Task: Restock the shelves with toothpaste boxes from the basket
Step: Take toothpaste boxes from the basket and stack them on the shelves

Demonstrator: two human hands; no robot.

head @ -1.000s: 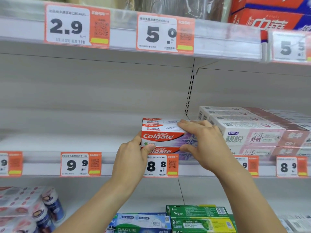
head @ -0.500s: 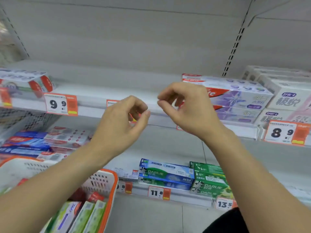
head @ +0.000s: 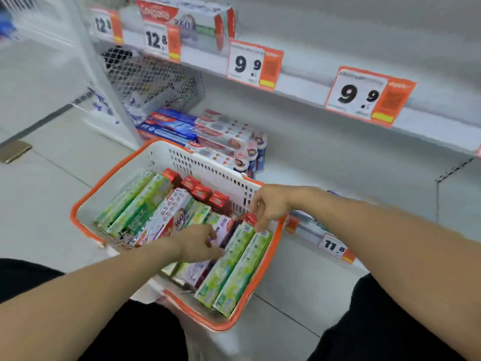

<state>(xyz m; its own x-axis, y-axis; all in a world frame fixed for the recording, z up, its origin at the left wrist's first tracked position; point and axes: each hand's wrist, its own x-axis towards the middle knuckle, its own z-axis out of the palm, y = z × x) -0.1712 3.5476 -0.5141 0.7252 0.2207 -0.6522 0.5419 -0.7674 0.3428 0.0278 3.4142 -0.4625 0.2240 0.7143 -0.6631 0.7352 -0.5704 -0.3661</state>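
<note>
With both hands down in the basket [head: 161, 162], pinch right hand [head: 270, 204] firmly on green box [head: 229, 259] at right wall; left hand [head: 197, 246], curl unclear, steady neighbouring boxes.

Green, white and red toothpaste boxes [head: 229, 267] lie lengthwise in the white, orange-rimmed basket [head: 182, 157] — packed side by side, wall to wall.

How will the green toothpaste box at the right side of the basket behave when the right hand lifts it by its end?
The green box looks like a long, flat-sided carton, so probably stiff and unlikely to roll. Held by its red end under the right hand, it may tilt downward. It seems light.
</note>
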